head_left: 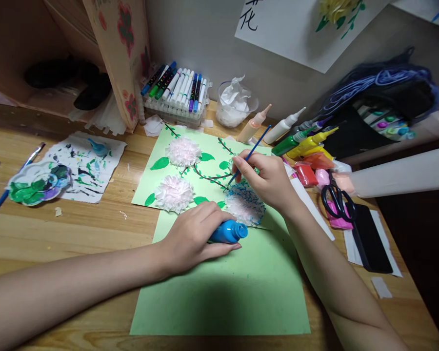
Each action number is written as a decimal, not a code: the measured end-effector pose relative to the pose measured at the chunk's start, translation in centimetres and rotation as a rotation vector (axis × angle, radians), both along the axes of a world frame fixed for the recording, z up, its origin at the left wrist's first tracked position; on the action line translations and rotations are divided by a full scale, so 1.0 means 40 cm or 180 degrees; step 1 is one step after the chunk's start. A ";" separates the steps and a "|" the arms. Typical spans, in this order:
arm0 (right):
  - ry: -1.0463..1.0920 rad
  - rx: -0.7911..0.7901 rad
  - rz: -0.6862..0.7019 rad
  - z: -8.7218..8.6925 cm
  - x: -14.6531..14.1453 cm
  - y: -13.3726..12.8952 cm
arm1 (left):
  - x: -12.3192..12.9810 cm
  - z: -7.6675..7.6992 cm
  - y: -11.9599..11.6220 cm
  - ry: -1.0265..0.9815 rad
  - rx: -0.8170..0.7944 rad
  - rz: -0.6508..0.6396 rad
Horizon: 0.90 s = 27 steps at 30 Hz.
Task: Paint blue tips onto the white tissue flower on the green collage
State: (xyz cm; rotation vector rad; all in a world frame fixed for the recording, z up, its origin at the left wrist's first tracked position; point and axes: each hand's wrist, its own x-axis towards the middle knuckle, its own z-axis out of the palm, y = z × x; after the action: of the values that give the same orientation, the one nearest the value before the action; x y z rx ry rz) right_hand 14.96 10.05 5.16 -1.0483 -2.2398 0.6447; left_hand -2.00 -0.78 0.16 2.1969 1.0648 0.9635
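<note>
My left hand (195,231) is wrapped round a blue paint bottle (229,231), its uncapped neck tipped to the right. In my right hand (265,178) is a thin blue paintbrush (256,145), pinched near its lower part. The brush tip is at the upper left edge of a paper flower (245,202) whose petals are speckled blue; I cannot tell whether it touches. Two pale pink paper flowers, an upper one (183,151) and a lower one (174,193), sit left of it. Painted leaves and dark stems mark the light green paper (219,292) beneath.
To the left lie a paint palette (40,183), another brush (0,204) and a stained tissue (91,180) bearing a blue nozzle (97,147). Markers (179,87) and paint bottles (283,127) line the back. Black scissors (338,202) and a phone (371,239) are at right.
</note>
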 end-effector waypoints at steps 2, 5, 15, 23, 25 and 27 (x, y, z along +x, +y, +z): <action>-0.0010 0.0015 0.0010 0.000 0.000 0.000 | 0.000 0.000 0.000 0.0004 0.0004 0.0003; -0.0032 0.0039 0.0023 0.000 0.001 0.001 | 0.000 0.000 0.001 0.0005 -0.0014 0.0002; -0.0089 0.0089 -0.0007 -0.006 0.006 0.005 | 0.000 0.001 0.000 0.0024 -0.0013 0.0012; -0.0133 0.0130 0.0023 -0.008 0.007 0.007 | 0.001 0.001 0.000 0.0038 -0.0040 0.0019; -0.0139 0.0145 0.0030 -0.009 0.008 0.007 | 0.001 0.001 0.000 0.0024 -0.0016 0.0016; -0.0144 0.0157 0.0037 -0.009 0.008 0.007 | 0.001 0.001 0.000 0.0022 0.0014 0.0017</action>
State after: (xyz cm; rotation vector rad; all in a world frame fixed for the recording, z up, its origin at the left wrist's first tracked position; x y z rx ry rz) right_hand 15.28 10.35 4.80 -1.0358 -2.2905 0.5732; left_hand -1.95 -0.76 0.19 2.2035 1.0730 0.9620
